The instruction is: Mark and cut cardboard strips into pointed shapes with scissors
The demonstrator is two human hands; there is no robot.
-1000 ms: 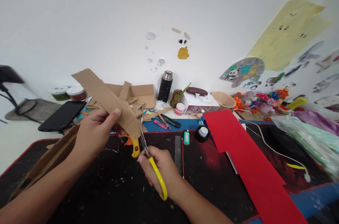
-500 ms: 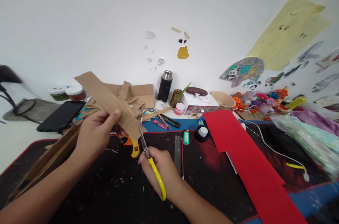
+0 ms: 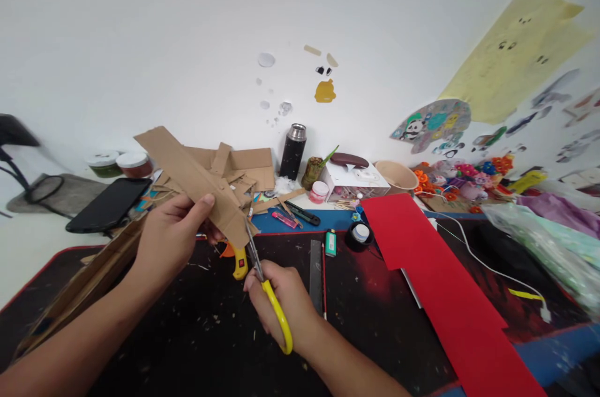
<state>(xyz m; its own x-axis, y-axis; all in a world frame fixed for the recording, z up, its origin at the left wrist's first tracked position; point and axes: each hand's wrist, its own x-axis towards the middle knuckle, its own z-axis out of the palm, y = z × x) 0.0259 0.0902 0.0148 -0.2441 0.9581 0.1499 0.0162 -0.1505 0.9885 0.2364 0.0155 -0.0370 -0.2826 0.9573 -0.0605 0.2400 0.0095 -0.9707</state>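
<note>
A flat brown cardboard strip (image 3: 187, 175) slants down to the right, pinched between the thumb and fingers of my left hand (image 3: 175, 234). Yellow-handled scissors (image 3: 281, 319) are gripped in my right hand (image 3: 285, 300), their metal blades pointing up at the strip's lower right end. The blades touch or straddle that edge; I cannot tell how far they are apart. Just below the strip, a yellow tool (image 3: 240, 264) with an orange part beside it lies partly hidden on the dark mat (image 3: 197, 334).
Behind my hands lie cardboard scraps (image 3: 253, 169), a black bottle (image 3: 293, 152) and a dark green cutter (image 3: 303, 214). A ruler (image 3: 315, 272), a pencil (image 3: 324, 278) and a green glue container (image 3: 330, 243) sit right of centre. Red sheets (image 3: 435, 278) cover the right side.
The view has shifted very slightly. Both hands, the cardboard strip and the scissors hold nearly the same positions.
</note>
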